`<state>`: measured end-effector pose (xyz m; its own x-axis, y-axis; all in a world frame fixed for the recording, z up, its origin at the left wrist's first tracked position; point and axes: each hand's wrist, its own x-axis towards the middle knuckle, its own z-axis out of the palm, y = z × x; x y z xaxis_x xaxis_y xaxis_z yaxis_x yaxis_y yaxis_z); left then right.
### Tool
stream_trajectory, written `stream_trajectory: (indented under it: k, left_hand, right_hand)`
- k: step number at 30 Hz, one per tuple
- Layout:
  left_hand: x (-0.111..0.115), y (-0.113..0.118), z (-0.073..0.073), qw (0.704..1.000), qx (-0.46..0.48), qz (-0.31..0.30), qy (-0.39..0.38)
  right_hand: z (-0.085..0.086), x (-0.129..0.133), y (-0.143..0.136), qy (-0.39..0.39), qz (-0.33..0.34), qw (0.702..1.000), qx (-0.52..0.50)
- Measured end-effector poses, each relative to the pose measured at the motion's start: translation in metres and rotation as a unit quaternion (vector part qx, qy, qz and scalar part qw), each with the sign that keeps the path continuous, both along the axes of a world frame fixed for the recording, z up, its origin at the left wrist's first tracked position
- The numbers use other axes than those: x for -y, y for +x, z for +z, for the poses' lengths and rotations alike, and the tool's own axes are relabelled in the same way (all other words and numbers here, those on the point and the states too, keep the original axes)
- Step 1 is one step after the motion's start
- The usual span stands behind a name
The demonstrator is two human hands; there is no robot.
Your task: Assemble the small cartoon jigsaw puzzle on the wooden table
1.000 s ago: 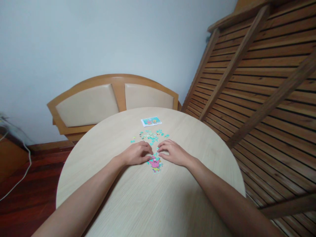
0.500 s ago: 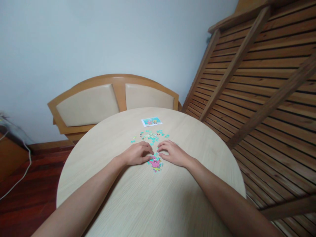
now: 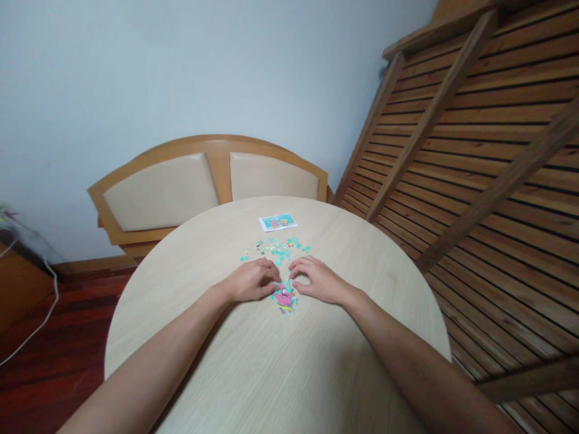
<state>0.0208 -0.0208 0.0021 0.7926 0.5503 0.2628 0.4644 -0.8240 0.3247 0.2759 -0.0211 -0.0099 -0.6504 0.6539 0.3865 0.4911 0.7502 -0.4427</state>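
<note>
Head view: the left hand (image 3: 251,281) and right hand (image 3: 320,281) face each other low over the worktop (image 3: 253,367), a narrow gap between their fingertips
Pink-figure patch: the joined puzzle patch (image 3: 284,299) lies between and just nearer the person than the fingers, its far edge by both thumbs
Left fingers: curled, thumb and forefinger partly parted; whether they hold a piece cannot be told
Right fingers: loosely bent, thumb slightly apart from the forefinger; a grip on anything cannot be made out
Patch risk: uneven pressure from either thumb could buckle or split the joints
Loose-piece risk: a forward sweep could scatter the loose pieces (image 3: 279,248) just beyond the fingers
Hard to see: fingertips cover part of the patch's far edge; piece outlines are tiny and blurred
</note>
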Motion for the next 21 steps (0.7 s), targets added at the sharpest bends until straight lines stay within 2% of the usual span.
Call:
stream_trajectory:
  k: [10, 21]
  left_hand:
    - [0.0011, 0.0005, 0.0004, 1.0, -0.009, 0.009, 0.004]
    - [-0.0005, -0.002, -0.0027, 1.0, -0.003, 0.007, 0.006]
  right_hand:
    - [0.0024, 0.0008, -0.003, -0.016, 0.015, 1.0, -0.018]
    - [0.0088, 0.0072, -0.0059, -0.108, 0.001, 0.992, -0.068]
